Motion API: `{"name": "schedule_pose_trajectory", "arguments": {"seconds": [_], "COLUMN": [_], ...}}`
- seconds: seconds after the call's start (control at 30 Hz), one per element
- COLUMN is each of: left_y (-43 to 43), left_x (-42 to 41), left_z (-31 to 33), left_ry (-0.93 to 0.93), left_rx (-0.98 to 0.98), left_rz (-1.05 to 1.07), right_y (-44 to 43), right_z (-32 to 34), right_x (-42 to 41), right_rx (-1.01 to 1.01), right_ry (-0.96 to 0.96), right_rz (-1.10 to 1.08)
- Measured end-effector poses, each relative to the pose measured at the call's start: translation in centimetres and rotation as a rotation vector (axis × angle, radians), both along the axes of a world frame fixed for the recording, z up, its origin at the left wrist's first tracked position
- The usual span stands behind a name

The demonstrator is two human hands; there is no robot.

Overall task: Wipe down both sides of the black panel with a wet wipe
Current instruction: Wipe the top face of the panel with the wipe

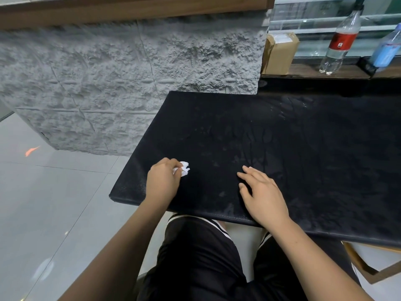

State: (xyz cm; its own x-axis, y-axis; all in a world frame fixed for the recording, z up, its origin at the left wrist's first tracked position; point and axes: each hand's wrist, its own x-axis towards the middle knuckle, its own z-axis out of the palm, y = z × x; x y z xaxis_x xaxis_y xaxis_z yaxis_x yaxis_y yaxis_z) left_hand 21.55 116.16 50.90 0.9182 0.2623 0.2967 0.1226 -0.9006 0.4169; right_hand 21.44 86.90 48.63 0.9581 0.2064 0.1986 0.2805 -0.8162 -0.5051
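Note:
A large black panel (282, 153) lies flat in front of me, its near edge over my lap. Faint dusty smears and streaks mark its surface. My left hand (162, 181) holds a crumpled white wet wipe (184, 168) against the panel near its near-left corner. My right hand (262, 194) rests flat on the panel near the front edge, fingers spread and straight.
A rough grey stone-textured wall (108, 83) rises behind the panel's left side. On a ledge at the back right stand a cardboard box (280, 53), a clear bottle with a red label (340, 42) and a blue bottle (387, 48). A wooden stool (373, 263) sits at my right.

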Motion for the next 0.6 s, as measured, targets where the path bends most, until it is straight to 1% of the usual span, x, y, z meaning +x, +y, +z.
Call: {"name": "schedule_pose_trajectory", "arguments": {"seconds": [0.2, 0.37, 0.6], "left_y": [2.1, 1.5, -1.3], "left_x": [0.7, 1.1, 1.3], "left_z": [0.1, 0.2, 0.0], "left_ry": [-0.004, -0.01, -0.003], "left_rx": [-0.007, -0.012, -0.018], "left_rz": [0.076, 0.147, 0.123], "right_y": [0.0, 0.0, 0.1], "right_z": [0.1, 0.1, -0.3], "right_x": [0.0, 0.0, 0.2], "right_rx": [0.001, -0.007, -0.003], "right_ry": [0.005, 0.001, -0.007], "right_rz": [0.001, 0.001, -0.001]}}
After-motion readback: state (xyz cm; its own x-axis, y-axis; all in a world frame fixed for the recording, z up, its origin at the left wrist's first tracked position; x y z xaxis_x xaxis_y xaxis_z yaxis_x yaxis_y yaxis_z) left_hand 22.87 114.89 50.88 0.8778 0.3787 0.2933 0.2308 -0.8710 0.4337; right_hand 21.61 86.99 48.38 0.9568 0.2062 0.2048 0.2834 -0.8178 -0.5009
